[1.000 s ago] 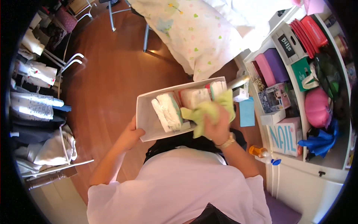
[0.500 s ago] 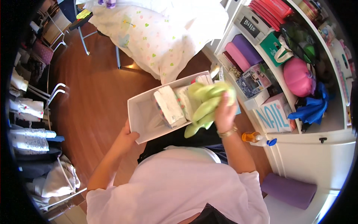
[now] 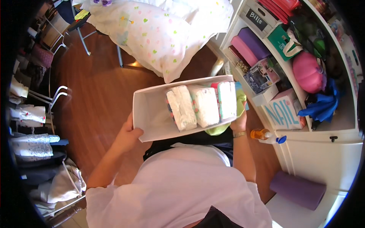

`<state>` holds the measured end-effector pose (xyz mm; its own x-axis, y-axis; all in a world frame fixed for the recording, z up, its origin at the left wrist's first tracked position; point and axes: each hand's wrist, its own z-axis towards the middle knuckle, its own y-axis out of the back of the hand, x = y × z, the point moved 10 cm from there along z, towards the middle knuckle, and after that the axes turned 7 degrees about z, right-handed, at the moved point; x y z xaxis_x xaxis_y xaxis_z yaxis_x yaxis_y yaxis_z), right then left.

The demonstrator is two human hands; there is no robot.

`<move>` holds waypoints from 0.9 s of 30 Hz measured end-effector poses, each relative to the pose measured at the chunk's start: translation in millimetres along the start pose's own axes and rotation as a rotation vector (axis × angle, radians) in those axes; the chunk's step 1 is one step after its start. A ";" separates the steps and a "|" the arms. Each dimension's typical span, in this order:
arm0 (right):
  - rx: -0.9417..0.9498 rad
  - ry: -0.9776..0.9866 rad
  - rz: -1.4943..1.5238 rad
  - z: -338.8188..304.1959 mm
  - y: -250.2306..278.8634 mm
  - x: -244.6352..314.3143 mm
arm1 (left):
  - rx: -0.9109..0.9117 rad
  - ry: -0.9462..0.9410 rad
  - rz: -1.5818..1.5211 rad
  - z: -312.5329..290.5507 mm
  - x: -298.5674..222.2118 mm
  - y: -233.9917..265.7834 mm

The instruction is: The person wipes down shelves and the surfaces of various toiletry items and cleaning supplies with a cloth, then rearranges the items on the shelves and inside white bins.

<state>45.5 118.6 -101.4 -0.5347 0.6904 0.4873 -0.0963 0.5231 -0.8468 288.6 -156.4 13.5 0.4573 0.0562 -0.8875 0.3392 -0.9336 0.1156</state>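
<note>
A white open box is held level in front of my body. My left hand grips its left end, with the thumb on the near rim. Three folded white bundles with coloured printed edges, which look like diapers, stand in a row in the middle and right of the box. At the right end my right hand is closed on a light green cloth, pressed against the outside of the box. Some of the cloth hangs below the near rim. The box and cloth partly hide the right fingers.
Ahead is a surface draped in a patterned white sheet. White shelves on the right hold bins, a pink round bag and a lettered box. Below stand an orange bottle and a rolled purple mat. Clothes hang on the left.
My right hand has moved the green cloth from above the box to outside its right end. The bundles show fully now, and the box has shifted slightly right and tilted less.
</note>
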 end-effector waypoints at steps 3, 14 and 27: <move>0.076 -0.021 0.142 0.6 -23.8 3.9 | 0.089 -0.022 0.013 -1.0 -23.3 -8.9; 0.130 0.152 0.135 -37.6 -64.2 80.6 | 0.394 -1.048 0.566 -15.4 -140.4 -75.6; 0.164 0.237 0.139 -60.7 -97.2 145.3 | 0.324 -1.518 0.603 -59.3 -232.7 -165.8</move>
<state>28.1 198.4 64.7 -0.3432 0.8570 0.3845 -0.1810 0.3413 -0.9224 174.7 6.3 227.3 -0.7773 -0.5067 -0.3729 0.1604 -0.7327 0.6613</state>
